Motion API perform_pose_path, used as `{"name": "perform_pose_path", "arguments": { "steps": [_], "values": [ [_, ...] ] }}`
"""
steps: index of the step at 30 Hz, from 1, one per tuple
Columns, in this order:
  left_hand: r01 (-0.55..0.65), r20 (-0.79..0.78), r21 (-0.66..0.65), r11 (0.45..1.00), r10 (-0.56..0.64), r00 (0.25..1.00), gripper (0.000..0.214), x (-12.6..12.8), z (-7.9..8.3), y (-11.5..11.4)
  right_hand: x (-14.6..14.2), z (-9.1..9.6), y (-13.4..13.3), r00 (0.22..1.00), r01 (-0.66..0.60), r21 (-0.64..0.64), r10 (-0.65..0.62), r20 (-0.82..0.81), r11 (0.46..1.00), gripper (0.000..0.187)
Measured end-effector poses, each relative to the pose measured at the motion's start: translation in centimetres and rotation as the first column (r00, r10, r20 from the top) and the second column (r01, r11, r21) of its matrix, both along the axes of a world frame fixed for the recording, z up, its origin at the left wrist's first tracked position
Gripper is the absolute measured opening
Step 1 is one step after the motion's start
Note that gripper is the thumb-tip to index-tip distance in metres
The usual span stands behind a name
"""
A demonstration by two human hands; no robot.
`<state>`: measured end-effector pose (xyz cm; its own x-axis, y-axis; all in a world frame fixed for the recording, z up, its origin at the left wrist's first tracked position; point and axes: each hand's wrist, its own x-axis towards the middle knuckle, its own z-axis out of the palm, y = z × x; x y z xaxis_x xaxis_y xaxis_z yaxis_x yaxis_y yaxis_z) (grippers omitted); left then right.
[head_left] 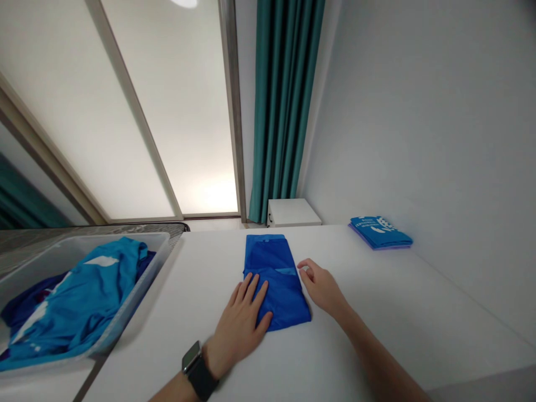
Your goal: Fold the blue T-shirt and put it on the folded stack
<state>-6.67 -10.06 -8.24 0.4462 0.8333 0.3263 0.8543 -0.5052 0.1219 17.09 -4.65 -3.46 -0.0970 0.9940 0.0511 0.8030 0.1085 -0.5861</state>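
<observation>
Seen from the head camera, a folded blue garment (272,262) lies lengthwise on the white table (377,312). The person's left hand (240,321) is spread flat, holding nothing, on its 7 o'clock corner, and the right hand (320,287) is at its 3 o'clock edge with fingers curled; whether it pinches cloth cannot be told. A bin (159,243) of loose shirts (84,296) stands at 9 o'clock, a folded stack (380,231) at 2 o'clock. The fold would likely sit cleanest with the palm pinning the cloth while the edge is drawn square.
</observation>
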Motion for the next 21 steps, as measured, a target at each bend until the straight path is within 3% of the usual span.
{"name": "perform_pose_path", "arguments": {
  "steps": [9, 21],
  "values": [
    [-0.011, -0.038, 0.022, 1.0, 0.012, 0.999, 0.059, 0.0, -0.4, 0.1, -1.2, -2.0, -5.4, 0.989, 0.111, 0.074, -0.117, 0.093, 0.991, 0.024],
    [-0.008, -0.038, 0.054, 0.999, 0.01, 0.999, 0.059, 0.0, -0.4, 0.1, -1.9, -2.6, -6.0, 0.94, 0.049, 0.102, -0.08, 0.332, 0.994, 0.036]
  ]
}}
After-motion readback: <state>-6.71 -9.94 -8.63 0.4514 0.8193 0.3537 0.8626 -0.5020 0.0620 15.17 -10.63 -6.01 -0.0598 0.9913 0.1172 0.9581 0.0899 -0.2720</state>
